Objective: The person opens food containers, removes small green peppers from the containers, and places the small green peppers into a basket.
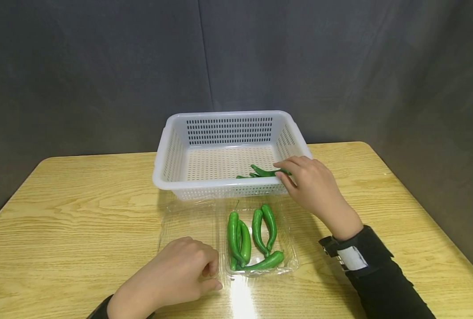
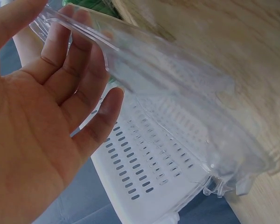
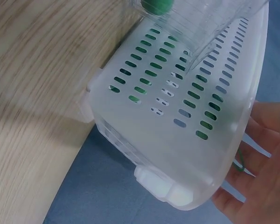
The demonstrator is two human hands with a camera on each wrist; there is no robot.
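Observation:
A clear plastic clamshell box (image 1: 294, 261) lies opened out, several green chili peppers (image 1: 233, 235) in its right half. My left hand (image 1: 180, 270) is at its near edge, fingers curled by the fold between the halves. In the left wrist view, fingers (image 2: 74, 60) show through the clear plastic, the thumb at its edge. My right hand (image 1: 310, 181) reaches over the near right rim of a white perforated basket (image 1: 162, 170). Its thumb and fingers pinch a green chili pepper (image 1: 263, 172) there. A thin green stem (image 3: 240, 161) shows between the fingers in the right wrist view.
The basket stands just behind the box on a wood-grain table (image 1: 80, 212). More green peppers show through the holes of the basket's near wall. A dark grey curtain (image 1: 100, 79) hangs beyond the table's far edge.

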